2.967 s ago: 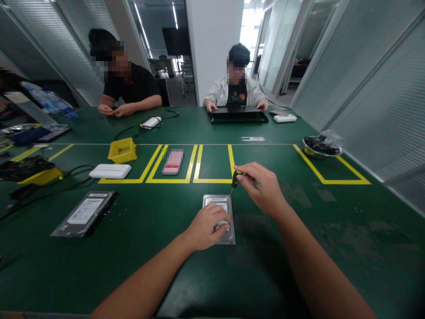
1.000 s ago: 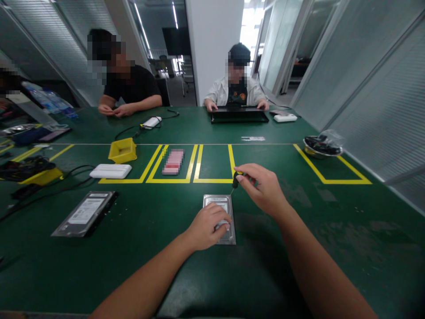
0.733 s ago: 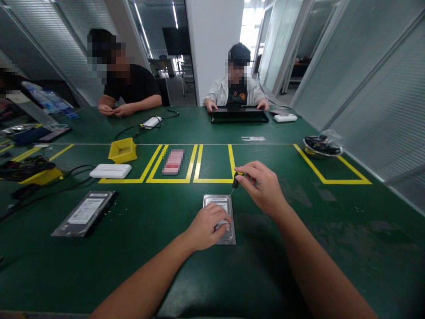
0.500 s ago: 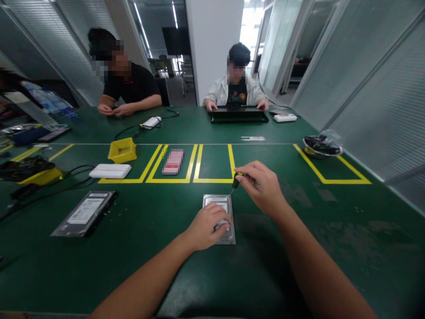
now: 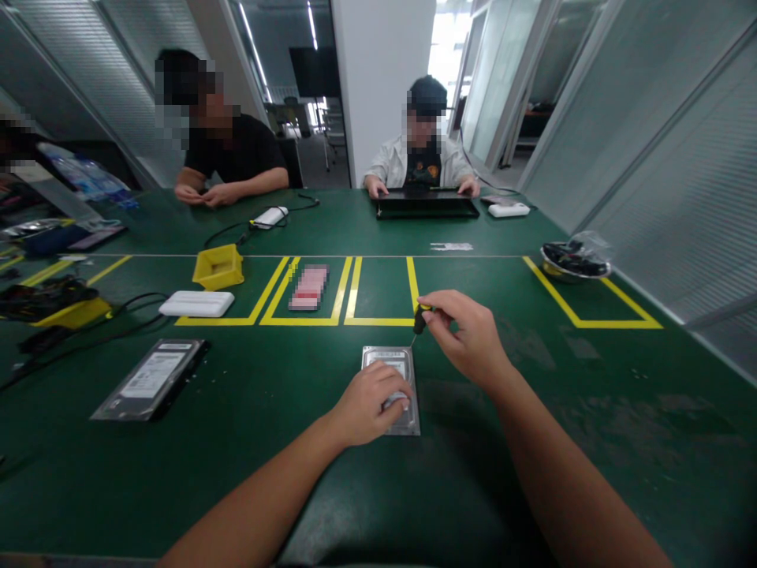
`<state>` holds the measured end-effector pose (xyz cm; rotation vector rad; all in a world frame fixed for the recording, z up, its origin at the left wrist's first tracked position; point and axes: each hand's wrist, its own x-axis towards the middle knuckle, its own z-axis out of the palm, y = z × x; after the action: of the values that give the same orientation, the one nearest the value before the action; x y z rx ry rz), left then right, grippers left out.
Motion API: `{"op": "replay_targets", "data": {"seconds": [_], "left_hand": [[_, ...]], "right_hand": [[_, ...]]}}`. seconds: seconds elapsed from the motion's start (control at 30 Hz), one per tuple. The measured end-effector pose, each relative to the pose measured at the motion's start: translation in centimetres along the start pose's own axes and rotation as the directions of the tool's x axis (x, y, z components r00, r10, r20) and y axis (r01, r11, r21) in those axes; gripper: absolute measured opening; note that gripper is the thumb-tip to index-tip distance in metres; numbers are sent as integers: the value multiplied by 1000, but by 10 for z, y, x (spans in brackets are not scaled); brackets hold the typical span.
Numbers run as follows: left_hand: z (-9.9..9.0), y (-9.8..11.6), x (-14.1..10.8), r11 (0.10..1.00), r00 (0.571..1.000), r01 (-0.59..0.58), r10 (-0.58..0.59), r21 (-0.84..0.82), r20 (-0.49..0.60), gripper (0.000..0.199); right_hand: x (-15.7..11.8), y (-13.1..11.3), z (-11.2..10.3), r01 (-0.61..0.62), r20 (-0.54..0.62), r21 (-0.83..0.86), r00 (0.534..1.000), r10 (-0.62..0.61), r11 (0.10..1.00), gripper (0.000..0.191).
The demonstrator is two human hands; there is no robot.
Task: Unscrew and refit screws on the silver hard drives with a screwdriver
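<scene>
A silver hard drive with a label lies flat on the green table in front of me. Across its label rests my left hand, fingers curled, holding the drive against the table and hiding much of it. My right hand pinches the black and yellow handle of a small screwdriver between thumb and fingers. The thin shaft slants down to the drive's far right corner; whether the tip sits in a screw is too small to tell. Farther left lies a second hard drive.
Small bits are scattered beside the second drive. Beyond are a white power bank-like block, a yellow bin, a blurred pink item and a bowl of dark parts. Two people sit opposite; one holds a black panel.
My right fingers have shifted slightly around the screwdriver handle, its tip staying at the same corner. My left hand and the drive have not visibly moved.
</scene>
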<state>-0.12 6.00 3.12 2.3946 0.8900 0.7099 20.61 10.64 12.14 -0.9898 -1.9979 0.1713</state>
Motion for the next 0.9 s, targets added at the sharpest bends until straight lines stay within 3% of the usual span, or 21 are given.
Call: {"op": "replay_targets", "data": {"seconds": [0.17, 0.53, 0.9], "left_hand": [[0, 0, 0, 1000, 1000, 0, 0, 3, -3, 14], [0, 0, 0, 1000, 1000, -4, 4, 3, -4, 13], [0, 0, 0, 1000, 1000, -1, 1, -1, -4, 13]], "right_hand": [[0, 2, 3, -47, -17, -3, 999, 47, 999, 16], [-1, 5, 4, 22, -29, 27, 999, -21, 999, 24], [-1, 8, 7, 11, -63, 17, 998, -10, 1000, 17]]}}
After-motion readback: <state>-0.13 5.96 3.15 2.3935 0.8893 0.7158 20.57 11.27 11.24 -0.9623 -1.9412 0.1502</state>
